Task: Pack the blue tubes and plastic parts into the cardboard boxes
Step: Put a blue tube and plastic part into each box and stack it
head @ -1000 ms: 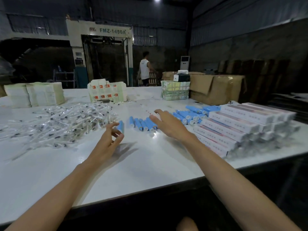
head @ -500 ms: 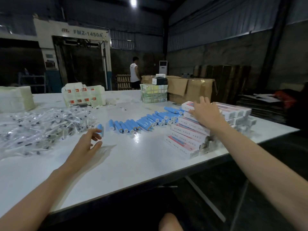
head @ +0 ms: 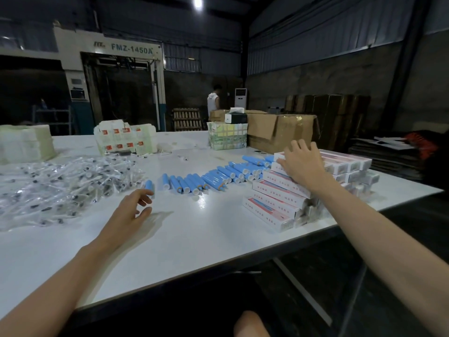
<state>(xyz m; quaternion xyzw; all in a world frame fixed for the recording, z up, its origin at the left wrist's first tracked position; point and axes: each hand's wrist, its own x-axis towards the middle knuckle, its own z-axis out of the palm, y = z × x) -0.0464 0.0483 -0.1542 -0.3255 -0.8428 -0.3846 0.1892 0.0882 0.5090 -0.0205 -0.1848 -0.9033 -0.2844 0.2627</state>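
Note:
Several blue tubes [head: 194, 183] lie in a row across the middle of the white table [head: 194, 239]. One single blue tube [head: 149, 185] lies apart at the row's left end. My left hand [head: 130, 214] hovers just in front of that tube with loosely curled fingers and holds nothing. A heap of clear-bagged plastic parts [head: 56, 186] covers the table's left side. Slim white and pink cardboard boxes [head: 274, 203] are stacked in steps at the right. My right hand [head: 302, 164] rests on the top boxes with spread fingers.
A large brown carton [head: 281, 132] stands at the back right beside a taped green-yellow bundle [head: 227, 138]. White packs with red labels [head: 124, 139] and a pale stack [head: 24, 143] sit at the back. A person [head: 213, 100] stands far behind. The table's edge runs close to the box stack.
My right hand has left the blue tubes and moved right onto the box stack. My left hand stays by the single tube. The view has swung to the right.

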